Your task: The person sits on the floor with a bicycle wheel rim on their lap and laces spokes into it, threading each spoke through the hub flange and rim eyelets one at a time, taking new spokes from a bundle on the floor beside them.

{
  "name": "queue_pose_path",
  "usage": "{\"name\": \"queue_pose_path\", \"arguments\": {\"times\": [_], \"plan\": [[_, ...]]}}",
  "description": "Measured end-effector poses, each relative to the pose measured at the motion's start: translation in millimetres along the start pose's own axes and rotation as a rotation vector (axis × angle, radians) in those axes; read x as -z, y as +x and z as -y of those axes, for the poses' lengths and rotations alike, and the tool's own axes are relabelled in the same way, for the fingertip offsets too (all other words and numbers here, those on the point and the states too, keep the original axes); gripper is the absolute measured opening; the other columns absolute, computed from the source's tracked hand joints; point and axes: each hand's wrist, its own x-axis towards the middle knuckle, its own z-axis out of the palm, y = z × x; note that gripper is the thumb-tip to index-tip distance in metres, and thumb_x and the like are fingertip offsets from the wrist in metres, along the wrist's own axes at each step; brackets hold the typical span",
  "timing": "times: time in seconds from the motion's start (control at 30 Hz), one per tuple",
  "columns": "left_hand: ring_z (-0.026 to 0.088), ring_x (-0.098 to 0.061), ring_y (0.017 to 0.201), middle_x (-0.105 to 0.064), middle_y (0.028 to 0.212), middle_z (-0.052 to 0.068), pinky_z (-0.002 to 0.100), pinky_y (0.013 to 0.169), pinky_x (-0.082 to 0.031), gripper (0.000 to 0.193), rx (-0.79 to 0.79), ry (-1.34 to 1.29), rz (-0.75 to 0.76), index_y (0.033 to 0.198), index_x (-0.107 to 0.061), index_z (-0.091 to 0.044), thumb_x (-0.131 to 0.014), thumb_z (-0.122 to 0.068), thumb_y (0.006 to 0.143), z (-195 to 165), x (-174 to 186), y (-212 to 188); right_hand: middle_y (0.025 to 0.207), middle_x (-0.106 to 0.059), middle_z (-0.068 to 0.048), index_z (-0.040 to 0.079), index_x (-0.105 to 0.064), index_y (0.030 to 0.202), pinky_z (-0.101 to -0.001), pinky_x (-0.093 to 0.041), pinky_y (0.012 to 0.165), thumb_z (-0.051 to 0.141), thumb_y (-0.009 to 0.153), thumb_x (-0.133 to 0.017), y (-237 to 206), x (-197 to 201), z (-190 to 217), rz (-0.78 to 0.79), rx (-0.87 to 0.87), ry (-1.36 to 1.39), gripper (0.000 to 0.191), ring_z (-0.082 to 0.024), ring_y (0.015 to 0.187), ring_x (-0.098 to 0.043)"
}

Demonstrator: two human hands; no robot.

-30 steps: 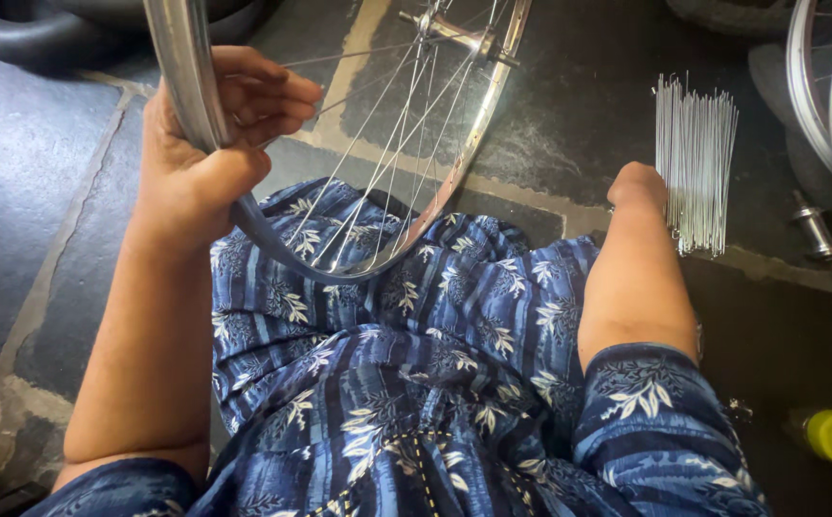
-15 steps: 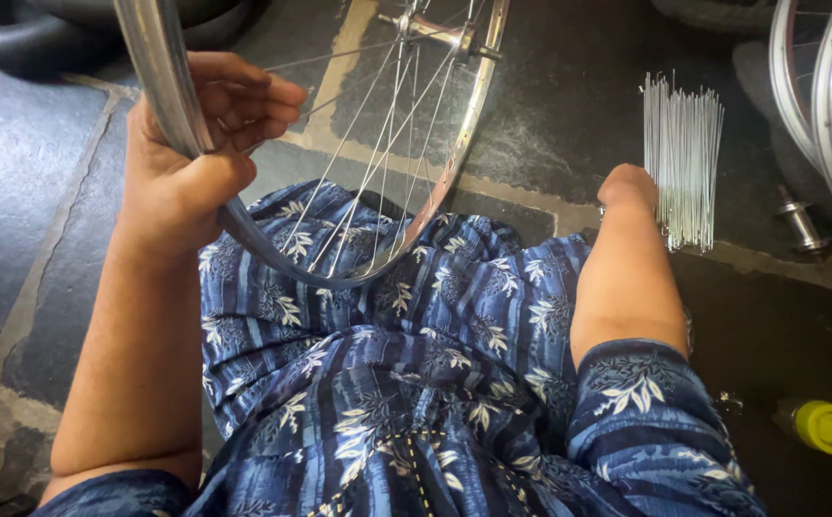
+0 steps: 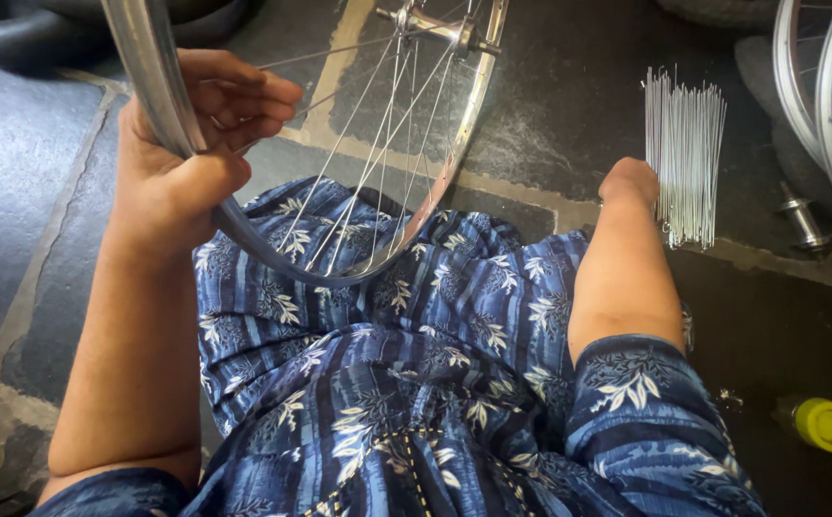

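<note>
Fingers point(image 3: 244, 96) of the left hand point(image 3: 181, 163) curl tight around the silver bicycle wheel rim point(image 3: 153, 72), which stands over the blue floral lap. Right hand point(image 3: 629, 182) reaches beside the bundle of loose spokes point(image 3: 684, 153) on the stone floor point(image 3: 14, 191); I cannot tell whether its fingers are open or closed.

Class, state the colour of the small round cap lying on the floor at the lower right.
The cap is bright yellow, seen in the head view, the only view here.

Lighting was soft, even daylight, no hard shadows anywhere. The bicycle wheel rim point(image 3: 153, 81) caught a bright sheen along its polished curve, and right of it the loose spokes bundle point(image 3: 684, 153) gleamed too. Focus stayed pretty sharp; the dark stone floor point(image 3: 569, 105) behind the rim looked dim.
</note>
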Motion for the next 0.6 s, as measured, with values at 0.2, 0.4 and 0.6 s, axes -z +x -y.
{"name": "queue_pose_path", "arguments": {"times": [0.2,0.4,0.6], "plan": [[0.020,-0.070,0.116,-0.069,0.128,0.019,0.033,0.110,-0.056,0.056,0.003,0.003,0.000,0.130,-0.056,0.002,-0.053,0.000,0.074,-7,-8,5,0.127,-0.070,-0.016,0.007,-0.077,0.114,-0.0406,-0.055,0.095,0.017,0.082,-0.082,-3,5,4,0.034,-0.076,-0.012,0.034,-0.033,0.120,-0.065],[0.021,-0.069,0.119,-0.069,0.128,0.019,0.034,0.113,-0.056,0.057,0.019,0.029,0.003,0.131,-0.056,0.002,-0.054,-0.002,0.074,-7,-11,0,0.127,-0.070,-0.013,0.011,-0.077,0.114,-0.0410,-0.056,0.093,0.017,0.083,-0.082,1,2,2,0.001,-0.091,-0.024,0.032,-0.032,0.119,-0.066],[0.022,-0.069,0.122,-0.069,0.130,0.019,0.034,0.116,-0.055,0.050,-0.023,-0.031,0.076,0.135,-0.055,0.005,-0.058,-0.002,0.085,5,-8,-4,0.116,-0.072,-0.020,0.004,-0.078,0.105,-0.0428,-0.057,0.086,0.010,0.084,-0.079,-1,12,6,-0.185,-0.060,0.192,0.022,-0.037,0.109,-0.068]]}}
